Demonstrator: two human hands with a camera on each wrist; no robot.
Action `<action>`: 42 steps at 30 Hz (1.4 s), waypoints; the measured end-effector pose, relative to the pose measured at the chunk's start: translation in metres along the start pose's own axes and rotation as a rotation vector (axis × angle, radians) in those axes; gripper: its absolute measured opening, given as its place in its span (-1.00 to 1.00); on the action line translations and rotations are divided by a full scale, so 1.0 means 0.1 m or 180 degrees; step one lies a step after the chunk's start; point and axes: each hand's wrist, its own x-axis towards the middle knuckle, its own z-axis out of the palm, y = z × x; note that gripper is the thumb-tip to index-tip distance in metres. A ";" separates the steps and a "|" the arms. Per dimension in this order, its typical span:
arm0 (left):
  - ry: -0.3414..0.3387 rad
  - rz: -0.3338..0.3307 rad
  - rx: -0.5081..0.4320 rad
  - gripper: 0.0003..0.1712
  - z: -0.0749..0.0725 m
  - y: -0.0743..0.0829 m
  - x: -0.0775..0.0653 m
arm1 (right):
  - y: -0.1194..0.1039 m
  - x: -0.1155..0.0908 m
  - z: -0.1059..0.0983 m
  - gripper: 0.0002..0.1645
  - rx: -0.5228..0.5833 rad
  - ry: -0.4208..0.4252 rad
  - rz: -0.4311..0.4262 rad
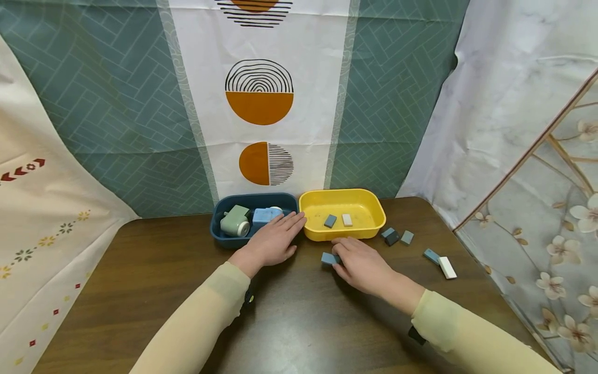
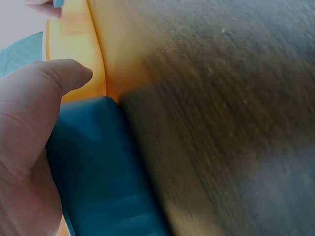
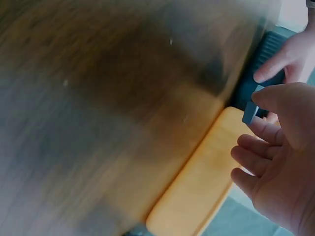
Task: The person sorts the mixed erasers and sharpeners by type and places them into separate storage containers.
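Note:
My right hand [image 1: 363, 264] pinches a small blue-grey block [image 1: 329, 258] between thumb and fingertips, just in front of the yellow bin [image 1: 322, 235]. The right wrist view shows the block [image 3: 250, 113] at the tips of thumb and index finger. My left hand [image 1: 272, 240], fingers straight, lies over the inner edge of the dark blue bin [image 1: 229, 242], its fingertips at the yellow bin's rim. In the left wrist view its thumb [image 2: 74, 74] sticks out above where the two bins meet. Inside the yellow bin lie a blue-grey block [image 1: 330, 221] and a white block [image 1: 347, 219].
The dark blue bin holds a green object [image 1: 235, 221] and a light blue object [image 1: 265, 215]. Right of the yellow bin are a dark block [image 1: 392, 238], a grey-green block [image 1: 407, 238] and other small blocks, among them a white one [image 1: 447, 267]. A patterned curtain [image 1: 308, 104] hangs behind the table.

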 end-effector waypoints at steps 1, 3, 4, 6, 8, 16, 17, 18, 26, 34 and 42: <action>-0.0012 -0.0015 0.0018 -0.08 0.00 0.00 0.00 | 0.02 -0.01 -0.02 -0.71 0.0001 0.0031 -0.0005; -0.0033 -0.0043 0.0029 -0.08 0.00 0.01 -0.01 | 0.05 -0.04 -0.05 -0.71 -0.0009 0.0118 -0.0008; -0.0040 -0.0052 0.0032 -0.08 0.00 0.01 -0.01 | 0.07 -0.05 -0.07 -0.71 -0.0019 0.0150 -0.0004; -0.0051 -0.0062 0.0018 -0.08 0.01 0.01 -0.01 | 0.11 -0.07 -0.12 -0.70 -0.0041 0.0204 0.0022; -0.0047 -0.0068 0.0009 -0.07 0.01 0.01 -0.01 | 0.15 -0.08 -0.16 -0.67 -0.0051 0.0261 0.0060; -0.0025 -0.0074 -0.0022 -0.06 0.02 0.02 -0.02 | 0.29 -0.08 -0.33 -0.67 -0.0063 0.0433 0.0136; -0.0016 -0.0072 -0.0036 -0.07 0.02 0.02 -0.02 | 0.30 -0.07 -0.35 -0.67 -0.0061 0.0429 0.0158; -0.0016 -0.0073 -0.0040 -0.06 0.02 0.02 -0.02 | 0.31 -0.07 -0.36 -0.67 -0.0054 0.0425 0.0191; -0.0005 -0.0077 -0.0076 -0.07 0.02 0.02 0.00 | 0.44 -0.02 -0.42 -0.66 -0.0024 0.0367 0.0410; -0.0011 -0.0111 -0.0104 -0.07 0.03 0.02 0.00 | 0.58 0.06 -0.45 -0.67 -0.0064 0.0285 0.0576; 0.0019 -0.0091 -0.0106 -0.07 0.04 0.01 0.00 | 0.73 0.15 -0.45 -0.66 -0.0126 0.0197 0.0716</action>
